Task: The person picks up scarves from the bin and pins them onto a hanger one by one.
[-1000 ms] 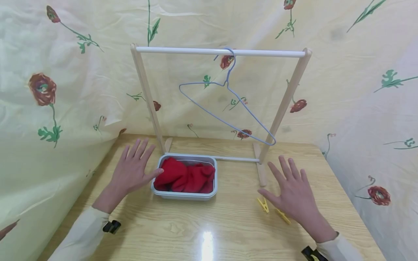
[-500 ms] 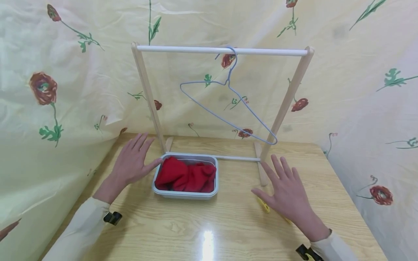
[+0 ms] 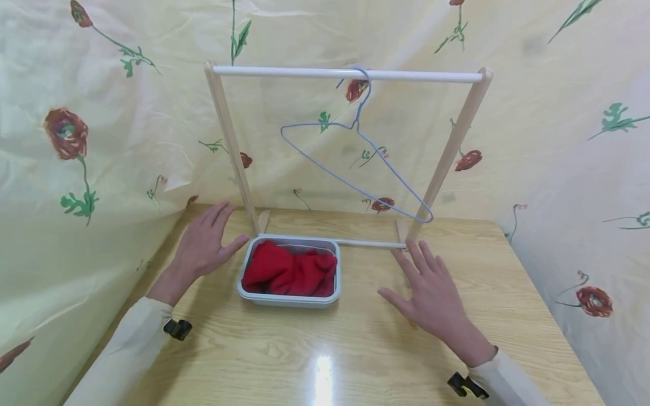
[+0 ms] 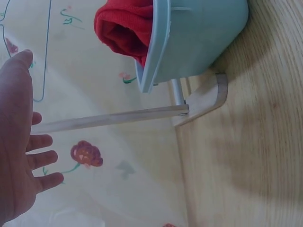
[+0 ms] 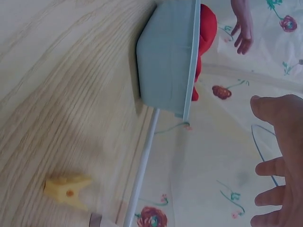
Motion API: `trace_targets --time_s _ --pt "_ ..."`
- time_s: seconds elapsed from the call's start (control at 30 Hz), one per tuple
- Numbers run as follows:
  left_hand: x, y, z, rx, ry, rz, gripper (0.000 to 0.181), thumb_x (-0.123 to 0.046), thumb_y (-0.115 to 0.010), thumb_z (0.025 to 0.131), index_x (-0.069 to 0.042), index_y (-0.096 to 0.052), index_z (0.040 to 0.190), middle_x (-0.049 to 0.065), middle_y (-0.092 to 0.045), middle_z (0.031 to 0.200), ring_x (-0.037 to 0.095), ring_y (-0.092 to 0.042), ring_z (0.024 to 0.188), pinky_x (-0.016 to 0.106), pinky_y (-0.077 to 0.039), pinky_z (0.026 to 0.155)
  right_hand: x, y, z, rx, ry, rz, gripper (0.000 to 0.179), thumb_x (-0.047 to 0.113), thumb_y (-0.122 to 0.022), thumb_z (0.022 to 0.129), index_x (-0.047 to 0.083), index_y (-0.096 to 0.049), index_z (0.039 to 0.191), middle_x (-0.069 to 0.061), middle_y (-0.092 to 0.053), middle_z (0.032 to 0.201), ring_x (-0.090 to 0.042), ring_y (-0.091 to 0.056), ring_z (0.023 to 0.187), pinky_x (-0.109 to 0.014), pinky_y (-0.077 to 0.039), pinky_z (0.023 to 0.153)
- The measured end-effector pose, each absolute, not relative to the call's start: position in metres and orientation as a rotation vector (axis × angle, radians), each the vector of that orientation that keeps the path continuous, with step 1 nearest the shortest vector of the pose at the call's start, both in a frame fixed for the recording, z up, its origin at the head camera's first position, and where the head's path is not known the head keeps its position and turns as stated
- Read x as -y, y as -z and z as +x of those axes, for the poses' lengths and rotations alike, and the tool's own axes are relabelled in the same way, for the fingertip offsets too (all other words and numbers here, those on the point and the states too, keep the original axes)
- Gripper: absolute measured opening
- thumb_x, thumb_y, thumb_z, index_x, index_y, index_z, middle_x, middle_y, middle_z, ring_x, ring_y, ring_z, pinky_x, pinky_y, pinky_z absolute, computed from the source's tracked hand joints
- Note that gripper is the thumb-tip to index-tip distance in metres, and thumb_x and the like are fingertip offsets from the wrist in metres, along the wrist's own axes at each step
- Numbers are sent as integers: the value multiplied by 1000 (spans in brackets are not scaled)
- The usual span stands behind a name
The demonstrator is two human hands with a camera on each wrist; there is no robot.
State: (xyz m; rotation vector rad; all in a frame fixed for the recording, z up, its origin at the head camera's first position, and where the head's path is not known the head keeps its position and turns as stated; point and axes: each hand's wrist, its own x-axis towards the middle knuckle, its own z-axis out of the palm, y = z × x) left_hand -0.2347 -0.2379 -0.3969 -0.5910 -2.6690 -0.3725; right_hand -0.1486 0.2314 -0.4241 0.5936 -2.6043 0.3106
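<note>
A grey-blue plastic tub [image 3: 289,301] on the wooden table holds bunched red cloth [image 3: 284,270]. My left hand [image 3: 200,245], holding nothing, hovers at the tub's left side, its thumb pointing toward the rim. To the right of the tub, my right hand [image 3: 431,293] is held over the table with fingers spread and nothing in them. In the right wrist view a yellow clothespin [image 5: 68,189] lies on the table below that hand; the head view has it hidden behind the hand. A blue wire hanger [image 3: 325,169] hangs tilted from the rack's top bar.
The rack, with wooden posts [image 3: 449,152] and a white top bar [image 3: 284,72], stands at the back of the table [image 3: 264,361], its lower bar [image 3: 370,243] behind the tub. A flowered curtain [image 3: 117,124] surrounds the table's back and sides.
My right hand has moved left toward the tub, covering the yellow clothespins that showed earlier. My left hand has shifted slightly, its fingers closer together. The tub, cloth and hanger stay in place.
</note>
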Motion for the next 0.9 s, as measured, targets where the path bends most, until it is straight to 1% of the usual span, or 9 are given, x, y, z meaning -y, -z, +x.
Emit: trace_targets --time_s 0.17,0.27,0.37,0.5,0.6,0.77,0.9 --pt "240 402 -239 2617 373 -624 74 -49 -63 96 2 -45 147 24 -48 147 42 -45 136 60 -37 110 -214 431 -157 2563 -351 652 83 65 -64 90 6 -52 147 -25 -43 156 -49 -38 143 -64 -35 111" --pt "240 406 -241 2609 378 -633 72 -49 -62 97 1 -46 147 23 -50 146 41 -46 135 59 -38 109 -203 435 -162 2552 -388 695 83 66 -61 92 7 -51 148 -24 -46 154 -46 -42 142 -59 -36 113" --pt "240 407 -241 2624 390 -625 72 -49 -62 96 0 -47 147 22 -51 145 41 -47 135 59 -39 109 -192 441 -166 2558 -454 720 81 63 -64 92 7 -51 149 -22 -49 152 -43 -45 141 -57 -38 112" --pt "239 407 -239 2652 411 -611 70 -50 -62 97 -1 -49 145 21 -54 142 41 -49 133 60 -41 106 -179 448 -170 2594 -576 721 80 57 -71 89 8 -52 149 -20 -51 151 -40 -49 139 -57 -45 106" --pt "239 408 -238 2660 429 -612 67 -49 -62 97 -1 -51 143 21 -55 140 42 -50 131 59 -42 106 -170 454 -172 2635 -654 707 79 56 -73 88 9 -52 149 -18 -52 150 -38 -52 136 -57 -48 103" --pt "239 410 -235 2668 454 -624 66 -48 -62 98 2 -53 141 23 -57 139 43 -51 130 59 -41 106 -157 461 -172 2672 -715 683 80 55 -74 87 10 -52 149 -16 -55 149 -36 -56 133 -56 -50 102" --pt "239 413 -232 2718 497 -602 67 -49 -60 99 1 -52 142 23 -56 141 42 -51 131 59 -41 107 -151 465 -172 2672 -745 693 79 54 -75 87 10 -53 149 -16 -57 147 -37 -58 131 -56 -50 101"
